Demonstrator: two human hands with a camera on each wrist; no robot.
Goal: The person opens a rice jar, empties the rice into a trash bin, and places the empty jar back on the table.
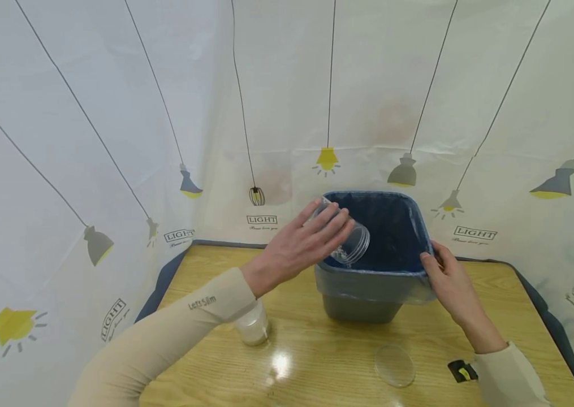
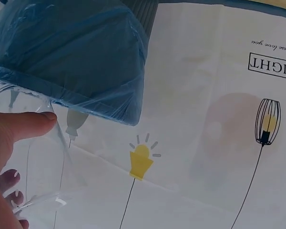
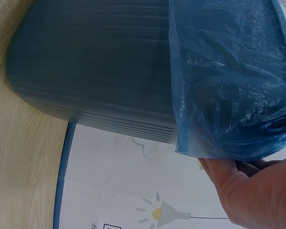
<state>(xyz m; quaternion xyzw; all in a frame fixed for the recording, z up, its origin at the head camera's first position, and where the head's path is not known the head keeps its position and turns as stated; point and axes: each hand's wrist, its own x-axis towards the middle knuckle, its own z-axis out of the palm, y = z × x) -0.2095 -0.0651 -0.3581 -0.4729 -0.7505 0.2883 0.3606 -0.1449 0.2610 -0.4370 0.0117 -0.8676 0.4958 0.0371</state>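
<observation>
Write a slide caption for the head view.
Left hand holds a tilted jar over a blue-lined bin; right hand grips its rim.

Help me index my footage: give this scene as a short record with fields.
Left grip: holds a clear jar, tilted, open mouth over the bin
Right grip: holds the bin's rim at its right side
Bin lining: blue bag, folded over the rim
Also on table: pale container, partly hidden by the left sleeve; clear disc, flat; small black item by the right sleeve
Backdrop: white sheet, printed hanging lamps
</observation>
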